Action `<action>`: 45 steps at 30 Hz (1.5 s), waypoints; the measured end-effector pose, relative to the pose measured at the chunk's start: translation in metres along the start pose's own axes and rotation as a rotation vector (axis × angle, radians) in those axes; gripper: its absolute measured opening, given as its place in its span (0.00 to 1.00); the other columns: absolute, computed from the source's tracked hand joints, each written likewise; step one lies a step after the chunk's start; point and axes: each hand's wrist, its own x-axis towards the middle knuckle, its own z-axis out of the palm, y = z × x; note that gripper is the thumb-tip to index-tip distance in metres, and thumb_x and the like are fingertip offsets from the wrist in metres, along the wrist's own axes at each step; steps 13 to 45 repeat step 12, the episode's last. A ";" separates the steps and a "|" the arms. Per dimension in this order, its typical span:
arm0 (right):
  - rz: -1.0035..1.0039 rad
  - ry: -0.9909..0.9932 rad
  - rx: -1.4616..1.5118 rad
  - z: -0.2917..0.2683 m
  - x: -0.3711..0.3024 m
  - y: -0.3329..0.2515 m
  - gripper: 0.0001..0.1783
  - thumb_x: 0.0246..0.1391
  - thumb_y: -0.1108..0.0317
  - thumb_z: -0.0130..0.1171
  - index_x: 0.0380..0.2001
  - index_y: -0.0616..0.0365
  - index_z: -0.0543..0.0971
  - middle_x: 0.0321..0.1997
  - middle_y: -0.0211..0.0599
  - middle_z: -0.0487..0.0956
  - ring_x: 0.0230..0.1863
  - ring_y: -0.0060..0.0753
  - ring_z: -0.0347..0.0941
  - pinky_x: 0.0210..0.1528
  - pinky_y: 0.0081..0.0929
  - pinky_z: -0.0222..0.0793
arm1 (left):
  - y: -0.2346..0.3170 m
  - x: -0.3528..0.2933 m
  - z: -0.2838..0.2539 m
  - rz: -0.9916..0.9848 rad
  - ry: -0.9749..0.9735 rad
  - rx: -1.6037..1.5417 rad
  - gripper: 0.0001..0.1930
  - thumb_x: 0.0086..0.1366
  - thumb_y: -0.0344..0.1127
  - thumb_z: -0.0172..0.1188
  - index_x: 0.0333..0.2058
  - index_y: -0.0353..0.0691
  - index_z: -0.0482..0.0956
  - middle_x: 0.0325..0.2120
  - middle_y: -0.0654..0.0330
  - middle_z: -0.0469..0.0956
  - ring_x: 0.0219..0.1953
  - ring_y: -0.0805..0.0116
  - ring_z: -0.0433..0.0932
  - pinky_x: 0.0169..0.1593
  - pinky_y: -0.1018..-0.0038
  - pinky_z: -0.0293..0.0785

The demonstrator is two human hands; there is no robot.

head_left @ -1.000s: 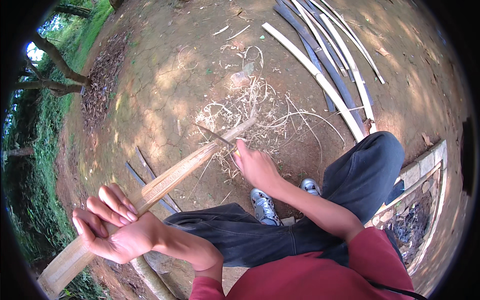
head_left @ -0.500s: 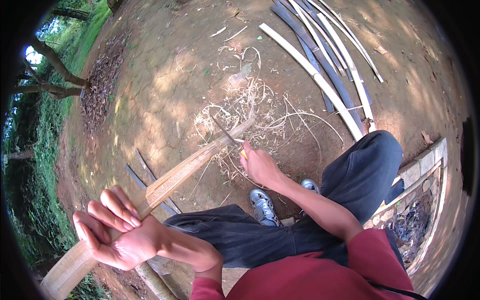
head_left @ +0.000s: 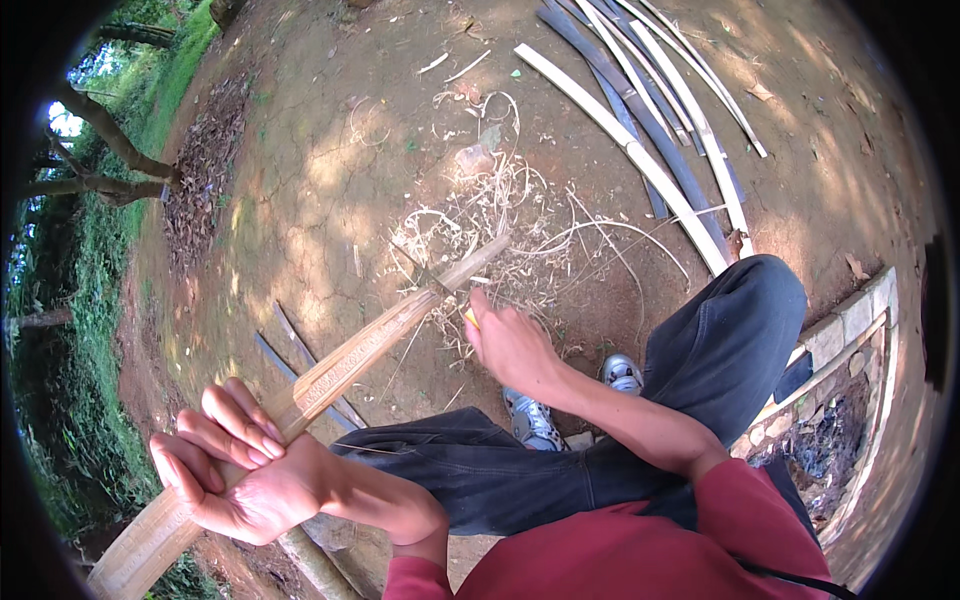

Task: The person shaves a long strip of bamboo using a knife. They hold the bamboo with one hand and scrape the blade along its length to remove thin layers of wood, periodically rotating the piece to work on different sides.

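My left hand [head_left: 250, 470] is closed around a long pale wooden strip [head_left: 365, 350], which looks like split bamboo. The strip slants from the lower left up to a narrower far end above the ground. My right hand [head_left: 515, 350] grips a knife with a yellow handle [head_left: 471, 317], mostly covered by the fingers. Its thin dark blade [head_left: 418, 272] lies across the strip near the far end. Under that end, a heap of curled wood shavings [head_left: 500, 205] covers the soil.
Long pale and dark slats [head_left: 668, 185] lie in a bundle at the far right. Two thin dark slats [head_left: 290, 370] rest on the ground beyond my left forearm. A low stone-edged pit [head_left: 830, 430] is at the right. Trees and greenery [head_left: 80, 300] line the left side.
My right hand and the knife have shifted left along the strip, closer to my left hand. The left hand and the strip have barely moved.
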 end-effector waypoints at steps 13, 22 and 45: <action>0.151 -0.060 -0.074 0.026 0.013 0.025 0.12 0.60 0.68 0.48 0.42 0.66 0.65 0.19 0.55 0.77 0.22 0.53 0.79 0.22 0.45 0.75 | -0.003 0.003 -0.014 0.023 0.074 0.044 0.19 0.66 0.40 0.44 0.17 0.48 0.52 0.08 0.64 0.52 0.09 0.77 0.48 0.15 0.83 0.47; 0.151 -0.060 -0.074 0.026 0.013 0.025 0.12 0.60 0.68 0.48 0.42 0.66 0.65 0.19 0.55 0.77 0.22 0.53 0.79 0.22 0.45 0.75 | -0.003 0.003 -0.014 0.023 0.074 0.044 0.19 0.66 0.40 0.44 0.17 0.48 0.52 0.08 0.64 0.52 0.09 0.77 0.48 0.15 0.83 0.47; 0.151 -0.060 -0.074 0.026 0.013 0.025 0.12 0.60 0.68 0.48 0.42 0.66 0.65 0.19 0.55 0.77 0.22 0.53 0.79 0.22 0.45 0.75 | -0.003 0.003 -0.014 0.023 0.074 0.044 0.19 0.66 0.40 0.44 0.17 0.48 0.52 0.08 0.64 0.52 0.09 0.77 0.48 0.15 0.83 0.47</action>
